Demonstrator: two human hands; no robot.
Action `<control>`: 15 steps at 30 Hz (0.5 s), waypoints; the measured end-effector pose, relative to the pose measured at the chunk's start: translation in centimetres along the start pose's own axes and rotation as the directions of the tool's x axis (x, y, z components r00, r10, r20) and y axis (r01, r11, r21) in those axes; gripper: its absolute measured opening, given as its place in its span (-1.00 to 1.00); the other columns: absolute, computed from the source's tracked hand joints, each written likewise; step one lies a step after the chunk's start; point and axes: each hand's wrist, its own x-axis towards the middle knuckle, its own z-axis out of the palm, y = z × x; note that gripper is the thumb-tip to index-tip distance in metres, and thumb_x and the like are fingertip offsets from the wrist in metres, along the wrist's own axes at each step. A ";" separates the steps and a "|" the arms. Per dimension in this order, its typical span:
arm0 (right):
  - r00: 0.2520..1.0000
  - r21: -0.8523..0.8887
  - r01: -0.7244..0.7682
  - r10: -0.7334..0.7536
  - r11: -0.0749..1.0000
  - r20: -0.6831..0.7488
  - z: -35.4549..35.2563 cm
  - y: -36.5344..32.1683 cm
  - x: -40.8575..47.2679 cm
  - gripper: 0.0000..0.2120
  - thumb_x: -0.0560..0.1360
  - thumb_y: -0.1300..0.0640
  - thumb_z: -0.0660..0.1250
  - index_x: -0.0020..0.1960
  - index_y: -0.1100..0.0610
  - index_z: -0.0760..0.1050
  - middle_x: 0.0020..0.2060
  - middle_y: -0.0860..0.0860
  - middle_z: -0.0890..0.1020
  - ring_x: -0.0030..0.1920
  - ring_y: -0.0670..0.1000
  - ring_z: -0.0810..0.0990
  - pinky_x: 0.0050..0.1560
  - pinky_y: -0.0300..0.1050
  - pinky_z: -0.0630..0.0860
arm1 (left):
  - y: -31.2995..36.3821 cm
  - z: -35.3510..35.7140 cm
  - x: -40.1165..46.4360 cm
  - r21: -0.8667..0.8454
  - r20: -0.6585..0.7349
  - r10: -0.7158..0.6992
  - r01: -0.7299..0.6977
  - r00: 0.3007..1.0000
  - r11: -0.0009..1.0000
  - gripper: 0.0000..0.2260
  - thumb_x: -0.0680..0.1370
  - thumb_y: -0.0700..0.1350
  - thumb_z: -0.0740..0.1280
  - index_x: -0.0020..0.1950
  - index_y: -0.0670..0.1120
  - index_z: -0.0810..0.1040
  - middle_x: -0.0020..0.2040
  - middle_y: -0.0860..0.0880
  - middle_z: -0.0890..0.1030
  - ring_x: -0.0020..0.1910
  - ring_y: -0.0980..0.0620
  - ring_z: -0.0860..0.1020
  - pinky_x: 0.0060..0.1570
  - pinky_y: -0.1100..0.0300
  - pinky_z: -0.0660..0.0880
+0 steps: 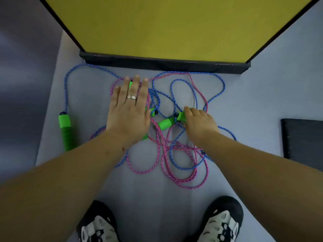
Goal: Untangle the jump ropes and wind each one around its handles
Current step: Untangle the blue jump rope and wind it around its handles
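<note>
Two tangled ropes (blue, pink); four green handles, partly hidden.

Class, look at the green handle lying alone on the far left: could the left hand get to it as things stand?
Probably yes. The left hand lies flat and holds nothing, and only bare floor separates it from the handle.

No readable text, labels, brands or numbers anywhere in view.
</note>
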 end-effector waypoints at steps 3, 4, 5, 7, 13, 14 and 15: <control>0.999 -0.052 -0.033 0.035 0.998 0.031 0.3 -0.1 0.8 -0.42 0.46 0.23 0.36 0.43 0.04 0.28 0.32 0.05 0.44 0.28 0.16 0.42 0.27 0.07 0.40 | 0.0 0.5 0.1 0.013 0.001 -0.009 0.009 1.000 1.000 -0.28 0.62 0.07 0.20 0.65 -0.11 -0.09 0.65 -0.18 0.03 0.63 -0.22 -0.01 0.57 -0.20 0.01; 0.999 -0.073 -0.037 0.040 0.997 0.033 0.2 -0.2 0.7 -0.45 0.45 0.23 0.37 0.39 0.02 0.32 0.28 0.04 0.46 0.27 0.16 0.42 0.27 0.06 0.39 | 0.1 0.5 -0.1 0.027 0.005 0.000 0.000 1.000 1.000 -0.28 0.62 0.07 0.19 0.66 -0.11 -0.09 0.65 -0.18 0.03 0.63 -0.22 -0.01 0.57 -0.19 0.01; 0.999 -0.074 -0.035 0.036 0.997 0.012 0.0 -0.4 0.7 -0.47 0.44 0.21 0.38 0.36 0.01 0.34 0.26 0.03 0.47 0.27 0.15 0.41 0.28 0.06 0.36 | 0.1 0.5 -0.1 0.031 0.006 0.000 0.000 1.000 1.000 -0.28 0.62 0.07 0.19 0.66 -0.11 -0.09 0.65 -0.18 0.03 0.63 -0.22 -0.01 0.57 -0.19 0.00; 0.996 -0.027 -0.023 0.021 0.999 -0.092 -0.9 -0.6 0.3 -0.58 0.46 0.11 0.39 0.27 -0.02 0.35 0.18 0.00 0.52 0.22 0.14 0.39 0.25 0.06 0.33 | 0.2 -0.1 0.0 0.034 0.008 0.003 -0.004 1.000 0.999 -0.28 0.61 0.07 0.20 0.65 -0.11 -0.09 0.65 -0.17 0.03 0.63 -0.21 -0.01 0.57 -0.18 -0.01; 0.940 0.315 0.072 0.041 0.947 -0.337 -8.9 -2.8 -1.9 -0.72 0.39 0.17 0.36 0.01 -0.01 0.33 -0.07 -0.01 0.58 0.06 0.16 0.40 -0.04 0.03 0.38 | 1.3 -4.9 -0.2 0.006 -0.040 0.017 -0.017 0.999 1.000 -0.25 0.57 0.03 0.24 0.65 -0.11 -0.07 0.66 -0.15 0.06 0.63 -0.19 0.02 0.56 -0.13 0.01; 0.940 0.411 0.095 0.054 0.906 -0.337 -10.6 -3.4 -2.5 -0.69 0.38 0.20 0.34 0.04 -0.03 0.34 -0.07 0.00 0.58 0.08 0.15 0.40 -0.05 0.05 0.44 | 1.4 -6.1 -0.3 -0.002 -0.054 0.029 -0.029 0.998 1.000 -0.25 0.57 0.03 0.24 0.65 -0.11 -0.06 0.66 -0.14 0.06 0.63 -0.18 0.02 0.57 -0.13 0.02; 0.940 0.502 0.116 0.068 0.857 -0.333 -12.3 -3.9 -3.1 -0.66 0.38 0.22 0.33 0.06 -0.07 0.34 -0.07 0.01 0.58 0.10 0.13 0.42 -0.07 0.08 0.48 | 1.6 -7.4 -0.3 -0.012 -0.066 0.039 -0.040 0.997 0.999 -0.24 0.56 0.01 0.25 0.65 -0.11 -0.06 0.66 -0.13 0.07 0.63 -0.17 0.02 0.57 -0.12 0.03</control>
